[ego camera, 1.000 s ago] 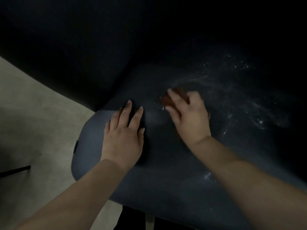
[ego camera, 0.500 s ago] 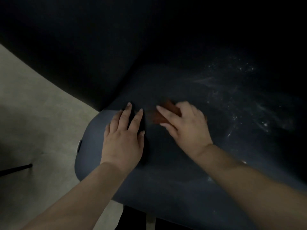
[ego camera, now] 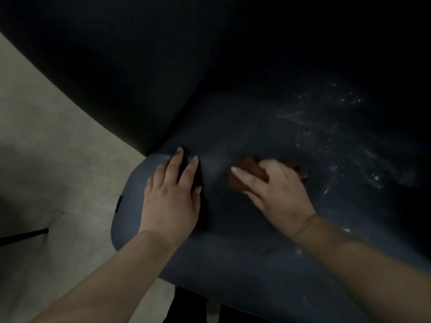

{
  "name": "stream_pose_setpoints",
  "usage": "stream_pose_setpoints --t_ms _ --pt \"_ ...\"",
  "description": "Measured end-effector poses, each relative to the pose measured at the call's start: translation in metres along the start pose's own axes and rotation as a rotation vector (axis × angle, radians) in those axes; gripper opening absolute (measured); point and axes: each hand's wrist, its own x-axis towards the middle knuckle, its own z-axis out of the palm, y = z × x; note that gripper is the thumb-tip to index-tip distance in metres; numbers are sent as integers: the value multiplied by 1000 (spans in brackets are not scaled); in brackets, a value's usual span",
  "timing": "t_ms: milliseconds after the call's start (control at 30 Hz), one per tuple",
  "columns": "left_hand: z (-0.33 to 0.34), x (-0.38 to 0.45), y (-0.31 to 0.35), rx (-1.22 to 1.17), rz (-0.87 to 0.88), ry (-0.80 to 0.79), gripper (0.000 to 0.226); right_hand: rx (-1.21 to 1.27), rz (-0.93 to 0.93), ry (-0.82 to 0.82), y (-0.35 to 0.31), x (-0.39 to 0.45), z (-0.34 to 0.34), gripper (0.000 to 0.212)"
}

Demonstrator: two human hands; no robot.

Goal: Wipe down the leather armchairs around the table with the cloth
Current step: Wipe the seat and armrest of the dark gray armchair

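A dark blue leather armchair fills the view; its seat lies below me and its black backrest rises behind. My left hand rests flat on the seat's left part, fingers straight. My right hand presses a brown cloth onto the middle of the seat, fingers laid over it; most of the cloth is hidden under the hand. White dusty smears and specks cover the right part of the seat.
Pale grey floor lies to the left of the chair. A thin black leg or rod crosses the floor at the left edge. A small metal tag sits on the seat's left rim.
My right hand has dragged the cloth from the dusty area down and left toward me. The left hand has stayed in place on the seat.
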Motion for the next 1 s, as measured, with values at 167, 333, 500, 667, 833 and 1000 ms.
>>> stream_pose_setpoints --t_ms 167,333,500,667,833,1000 --pt "-2 -4 -9 17 -23 0 57 -115 262 70 -1 19 1 52" --pt "-3 -7 -12 11 -28 -8 58 -10 274 62 -25 -5 9 50" --pt "-5 -13 -19 13 -41 1 57 -143 194 82 -11 -9 0 52" --pt "-6 -16 -27 5 -49 16 56 -163 117 55 4 -23 3 59" --pt "-4 -18 -29 -19 -64 16 56 41 165 102 -14 24 4 47" --pt "-2 -18 -32 -35 -73 5 56 -47 290 67 -46 77 21 49"
